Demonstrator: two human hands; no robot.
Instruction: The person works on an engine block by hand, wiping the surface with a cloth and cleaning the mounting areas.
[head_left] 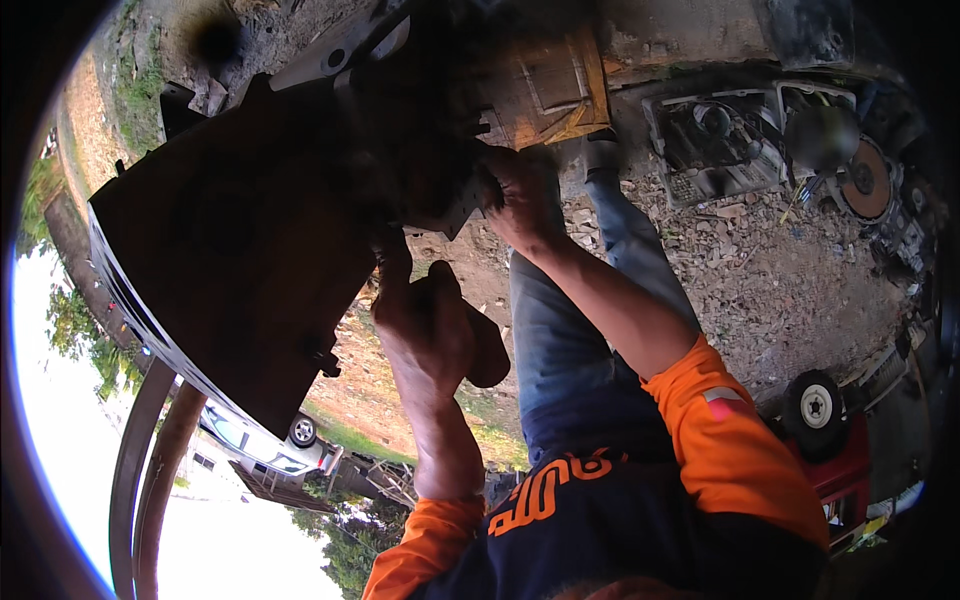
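Note:
A large dark panel-like part (230, 230), deep in shadow, fills the upper left. My left hand (430, 335) is closed around a dark, rounded, cylinder-shaped tool (488, 345) whose exact kind I cannot make out. Its fingertips reach up into the shadow by the panel's right edge. At the upper middle my right hand (520, 200) has its fingers curled on the edge of a dark metal bracket (460, 212). Shadow hides the far fingertips and most of the place where the two hands meet the part.
Under the work lie gravel and dirt (780, 280). Dismantled vehicle panels (715, 145) and a rusty disc (866, 180) are at the upper right. A wheel (815, 408) stands at the right. Beyond the panel, a white vehicle (265, 440) and a post (165, 470) show.

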